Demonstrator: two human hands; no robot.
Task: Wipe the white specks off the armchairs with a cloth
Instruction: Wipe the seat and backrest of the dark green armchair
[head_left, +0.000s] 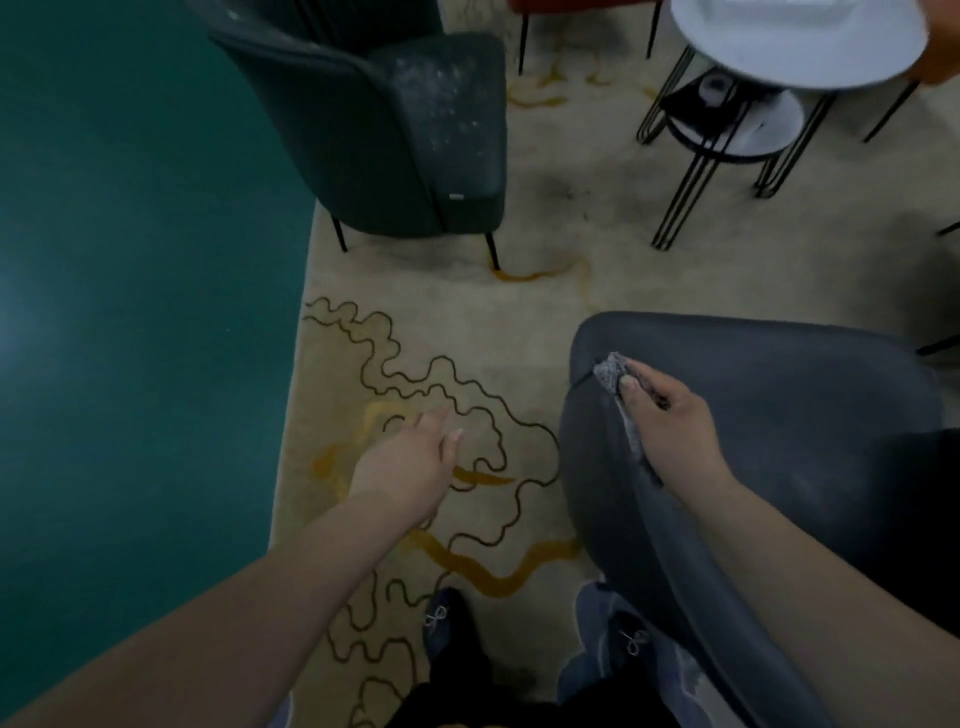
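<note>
A dark grey armchair (779, 415) stands close at the lower right. My right hand (670, 426) grips a grey cloth (612, 370) and presses it on the chair's upper edge near the seam. A pale streak of specks runs down the edge below the cloth. My left hand (415, 462) hangs free over the rug, fingers relaxed, holding nothing. A second dark green armchair (395, 130) stands farther off at the top, its seat dusted with white specks.
A round white table (795, 47) on black wire legs stands at the top right. A beige rug (467, 322) with wavy lines covers the floor; green flooring (130, 260) lies to the left. My feet (447, 623) are at the bottom.
</note>
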